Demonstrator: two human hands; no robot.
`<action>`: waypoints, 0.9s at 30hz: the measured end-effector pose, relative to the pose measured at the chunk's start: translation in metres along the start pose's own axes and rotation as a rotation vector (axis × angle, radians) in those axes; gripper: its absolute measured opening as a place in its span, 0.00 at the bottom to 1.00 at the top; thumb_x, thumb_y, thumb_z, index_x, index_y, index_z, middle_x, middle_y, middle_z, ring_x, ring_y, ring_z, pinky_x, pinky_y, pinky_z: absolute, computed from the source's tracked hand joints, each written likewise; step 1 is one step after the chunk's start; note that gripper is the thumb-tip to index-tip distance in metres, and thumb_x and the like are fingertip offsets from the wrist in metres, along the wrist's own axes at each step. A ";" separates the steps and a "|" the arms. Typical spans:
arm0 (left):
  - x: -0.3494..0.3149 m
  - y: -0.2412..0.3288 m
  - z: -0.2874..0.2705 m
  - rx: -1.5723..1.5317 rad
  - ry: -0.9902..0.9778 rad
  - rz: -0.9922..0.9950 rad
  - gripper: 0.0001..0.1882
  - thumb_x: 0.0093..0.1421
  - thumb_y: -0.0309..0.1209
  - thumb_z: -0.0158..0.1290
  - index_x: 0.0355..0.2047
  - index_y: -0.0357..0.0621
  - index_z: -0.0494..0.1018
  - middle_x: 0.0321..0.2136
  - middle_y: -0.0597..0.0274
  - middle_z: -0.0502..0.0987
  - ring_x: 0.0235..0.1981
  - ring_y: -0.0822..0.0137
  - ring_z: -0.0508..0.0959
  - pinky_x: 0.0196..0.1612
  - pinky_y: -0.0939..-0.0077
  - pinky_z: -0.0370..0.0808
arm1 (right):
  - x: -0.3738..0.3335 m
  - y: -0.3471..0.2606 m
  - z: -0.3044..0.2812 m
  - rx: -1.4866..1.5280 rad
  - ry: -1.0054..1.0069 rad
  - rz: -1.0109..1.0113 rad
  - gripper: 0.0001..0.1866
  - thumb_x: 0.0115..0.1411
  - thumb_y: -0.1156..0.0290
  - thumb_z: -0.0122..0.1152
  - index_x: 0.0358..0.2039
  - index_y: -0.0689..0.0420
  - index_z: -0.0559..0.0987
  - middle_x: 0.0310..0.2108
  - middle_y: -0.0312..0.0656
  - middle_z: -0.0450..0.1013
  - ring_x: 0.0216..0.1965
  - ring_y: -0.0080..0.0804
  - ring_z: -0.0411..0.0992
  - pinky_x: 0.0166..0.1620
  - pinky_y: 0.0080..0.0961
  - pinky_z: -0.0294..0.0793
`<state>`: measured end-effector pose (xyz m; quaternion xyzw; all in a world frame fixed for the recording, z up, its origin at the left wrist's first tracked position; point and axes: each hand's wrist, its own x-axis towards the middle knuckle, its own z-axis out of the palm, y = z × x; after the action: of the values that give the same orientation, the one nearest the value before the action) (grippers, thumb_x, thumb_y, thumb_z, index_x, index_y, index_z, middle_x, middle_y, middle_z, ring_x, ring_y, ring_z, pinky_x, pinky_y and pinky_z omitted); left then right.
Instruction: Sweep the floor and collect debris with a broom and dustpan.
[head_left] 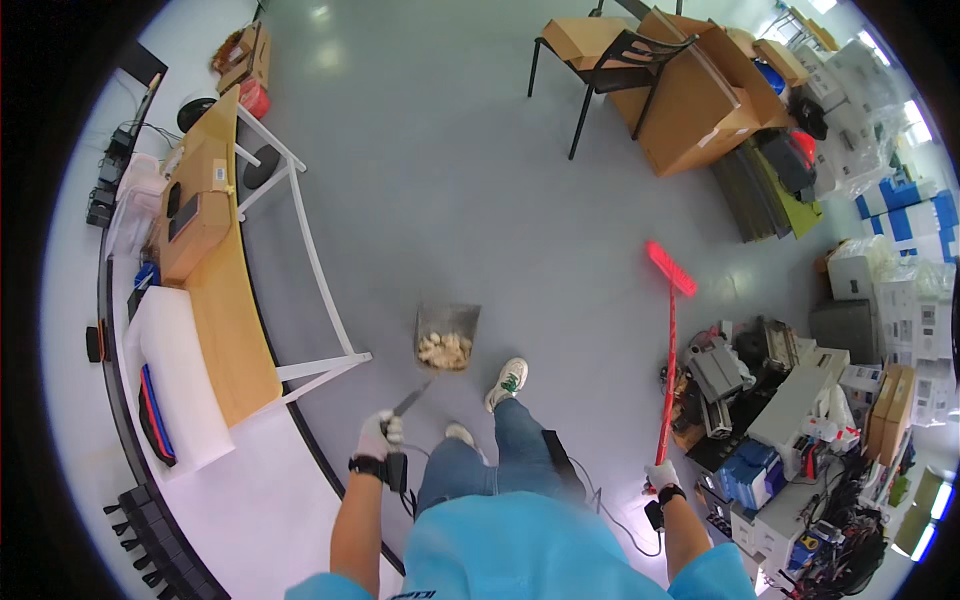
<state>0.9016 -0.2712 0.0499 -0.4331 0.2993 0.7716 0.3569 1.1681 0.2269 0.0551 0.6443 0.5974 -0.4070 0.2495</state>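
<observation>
My left hand (379,435), in a white glove, is closed round the grey handle of a dustpan (431,320). Its metal-looking pan lies in front of my feet, with a heap of pale crumpled scraps (445,351) in the part nearest me; what they are made of I cannot tell. Out to the right, my gloved right hand (661,476) grips the lower end of a red broom (669,371). The broom's bright red head (669,268) points away from me, apart from the dustpan. Dark straps with small boxes sit on both wrists.
A wooden table (235,330) with white legs stands left, holding cardboard boxes (198,215). Far right are a black chair (608,75) and a large carton (690,110). Piled equipment and cables (780,420) line the right side. Grey floor (420,180) stretches ahead.
</observation>
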 end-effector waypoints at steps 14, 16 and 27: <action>-0.100 -0.158 -0.220 -0.248 0.299 0.069 0.09 0.48 0.27 0.45 0.16 0.50 0.56 0.11 0.71 0.58 0.09 0.80 0.55 0.09 0.88 0.51 | -0.128 0.059 0.095 0.332 -0.687 -0.015 0.05 0.51 0.75 0.49 0.20 0.60 0.67 0.15 0.40 0.63 0.17 0.31 0.65 0.23 0.28 0.69; -0.112 -0.173 -0.243 -0.295 0.279 0.080 0.09 0.48 0.27 0.45 0.16 0.50 0.56 0.12 0.70 0.59 0.09 0.79 0.56 0.09 0.87 0.51 | -0.165 0.047 0.109 0.349 -0.744 0.031 0.06 0.52 0.74 0.49 0.20 0.59 0.66 0.16 0.38 0.62 0.19 0.29 0.63 0.25 0.24 0.67; -0.126 -0.243 -0.345 -0.565 0.230 0.179 0.09 0.47 0.28 0.43 0.16 0.50 0.55 0.11 0.72 0.56 0.09 0.78 0.54 0.10 0.86 0.52 | -0.374 0.020 0.237 0.402 -1.138 0.349 0.06 0.54 0.72 0.50 0.24 0.60 0.66 0.21 0.37 0.65 0.24 0.27 0.65 0.28 0.21 0.68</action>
<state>1.3015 -0.4366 -0.0302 -0.5716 0.1484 0.7985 0.1168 1.1511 -0.1798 0.2301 0.4492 0.1688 -0.7439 0.4652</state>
